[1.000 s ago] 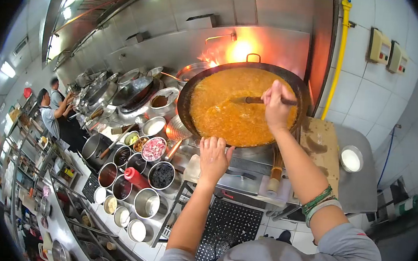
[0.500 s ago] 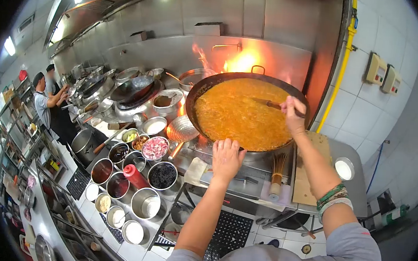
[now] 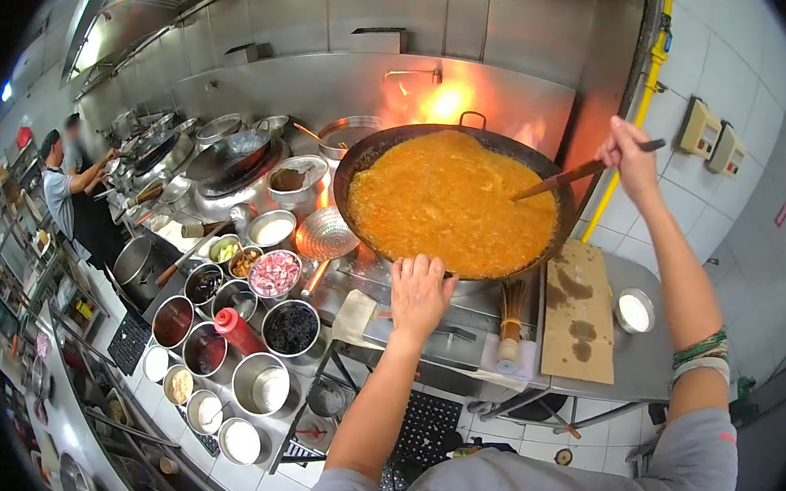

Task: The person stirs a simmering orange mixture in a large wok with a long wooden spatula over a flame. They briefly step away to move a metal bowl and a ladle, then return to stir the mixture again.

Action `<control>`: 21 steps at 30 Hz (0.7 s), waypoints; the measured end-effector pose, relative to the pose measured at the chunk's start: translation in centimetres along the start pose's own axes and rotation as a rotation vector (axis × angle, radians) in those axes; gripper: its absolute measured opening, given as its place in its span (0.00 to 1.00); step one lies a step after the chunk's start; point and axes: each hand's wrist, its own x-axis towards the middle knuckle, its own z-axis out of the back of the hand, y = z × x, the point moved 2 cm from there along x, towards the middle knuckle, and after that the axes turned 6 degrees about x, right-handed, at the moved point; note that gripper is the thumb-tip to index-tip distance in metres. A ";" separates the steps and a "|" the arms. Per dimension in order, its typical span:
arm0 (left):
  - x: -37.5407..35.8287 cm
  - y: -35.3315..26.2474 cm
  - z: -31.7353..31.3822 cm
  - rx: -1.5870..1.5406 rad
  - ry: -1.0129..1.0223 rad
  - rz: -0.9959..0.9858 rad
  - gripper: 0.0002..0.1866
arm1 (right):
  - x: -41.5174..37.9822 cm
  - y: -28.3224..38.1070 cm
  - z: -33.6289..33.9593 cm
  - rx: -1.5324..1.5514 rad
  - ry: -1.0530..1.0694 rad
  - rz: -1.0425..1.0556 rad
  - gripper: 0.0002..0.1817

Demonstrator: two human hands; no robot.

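A large black wok (image 3: 344, 207) full of bubbling orange-brown sauce (image 3: 452, 204) sits over the burner. My left hand (image 3: 420, 294) is closed on the wok's near edge, where a dark bit shows beside the thumb; what exactly lies under the fingers is hidden. My right hand (image 3: 633, 158) is raised to the right of the wok, wrapped round the upper part of a long wooden-handled utensil (image 3: 569, 179). It slants down to the left, and its working end is sunk in the sauce, out of sight.
Flames (image 3: 448, 99) rise behind the wok. A perforated skimmer (image 3: 326, 234) lies left of it, near bowls of chopped meat (image 3: 275, 274) and a red squeeze bottle (image 3: 237, 332). Stained cardboard (image 3: 582, 311), a bamboo brush (image 3: 511, 319) and a white-filled bowl (image 3: 634, 311) are right. Two people stand far left.
My right hand has moved up and to the right, lifting the utensil so more of its shaft shows. My left hand stays at the wok's edge. The view has shifted slightly.
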 end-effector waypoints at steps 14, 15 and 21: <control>0.8 -0.5 -0.1 0.096 0.080 -0.034 0.16 | 6.8 4.7 7.4 0.387 -0.063 -0.138 0.20; 0.9 -0.6 -0.2 0.096 0.085 -0.032 0.16 | 6.4 4.2 7.6 0.415 -0.084 -0.127 0.20; 1.3 -0.6 -0.7 0.023 0.098 -0.044 0.17 | 3.2 -1.4 6.3 0.640 -0.123 -0.034 0.19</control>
